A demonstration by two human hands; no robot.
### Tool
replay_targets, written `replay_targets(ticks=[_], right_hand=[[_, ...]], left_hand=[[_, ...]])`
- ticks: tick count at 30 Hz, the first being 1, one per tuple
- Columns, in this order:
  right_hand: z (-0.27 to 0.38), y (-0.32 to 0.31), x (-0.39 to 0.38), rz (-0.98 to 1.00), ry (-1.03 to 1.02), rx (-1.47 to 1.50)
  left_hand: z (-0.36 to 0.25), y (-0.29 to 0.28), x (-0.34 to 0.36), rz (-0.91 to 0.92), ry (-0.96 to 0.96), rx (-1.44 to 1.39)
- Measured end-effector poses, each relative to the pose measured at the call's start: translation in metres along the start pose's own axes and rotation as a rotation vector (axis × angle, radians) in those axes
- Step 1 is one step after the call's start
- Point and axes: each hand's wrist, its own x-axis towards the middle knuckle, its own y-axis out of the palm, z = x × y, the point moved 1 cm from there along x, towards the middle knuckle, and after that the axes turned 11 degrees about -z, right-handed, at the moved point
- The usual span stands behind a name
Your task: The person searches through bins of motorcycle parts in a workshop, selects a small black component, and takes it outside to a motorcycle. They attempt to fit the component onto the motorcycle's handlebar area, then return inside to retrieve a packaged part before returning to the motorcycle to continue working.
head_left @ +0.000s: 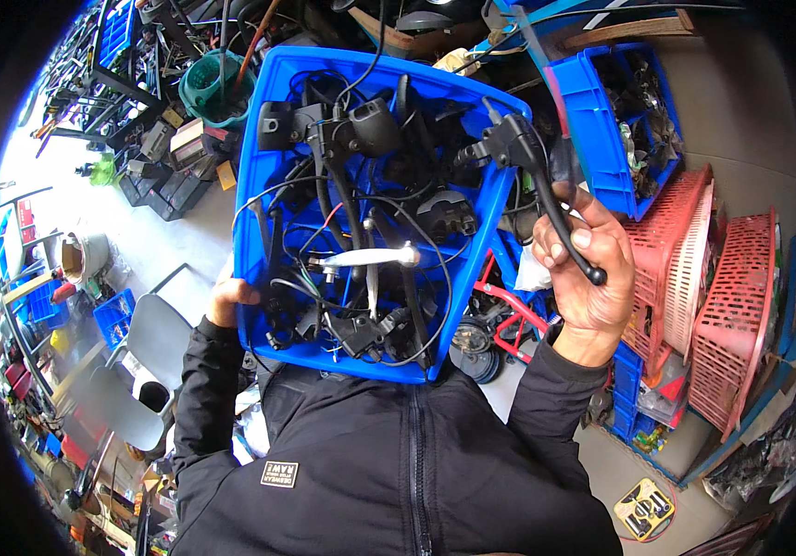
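Note:
A blue plastic crate (246, 195) is tilted in front of my body, full of black lever assemblies, cables and wires. My left hand (233, 296) grips its near left edge, thumb over the rim and the other fingers mostly hidden. Beyond the crate's right side, my right hand (592, 269) holds a black brake lever (547, 190) by its long arm. The ball tip hangs by my palm, and the clamp end points up and left over the rim. Inside the crate, a silver lever (375, 257) lies across the black parts. A black lever housing (361, 334) rests near the front wall.
On the right stand another blue bin (592, 130) with dark parts and several red slatted baskets (736, 315). A green bucket (201, 91) is at the far left. A grey chair (155, 335) stands left of me, and a red metal frame (520, 324) lies below the crate's right side.

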Motion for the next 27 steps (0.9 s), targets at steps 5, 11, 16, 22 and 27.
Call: replay_targets(ticks=[5, 11, 16, 22, 27], right_hand=[[-0.007, 0.014, -0.018, 0.069, -0.098, 0.063], [-0.023, 0.038, -0.023, 0.115, -0.134, 0.113], [-0.033, 0.073, -0.028, -0.041, -0.280, -0.285], [-0.055, 0.116, -0.027, -0.105, -0.383, -1.053], [-0.044, 0.127, -0.021, 0.073, -0.266, -1.238]], left_hand=[[0.008, -0.015, -0.013, -0.046, -0.022, -0.050], [0.017, -0.038, -0.016, -0.035, -0.010, -0.078], [0.022, -0.046, -0.019, 0.021, 0.017, -0.166], [0.023, -0.053, -0.025, 0.037, 0.052, -0.185], [0.022, -0.067, -0.031, -0.052, 0.043, -0.117]])
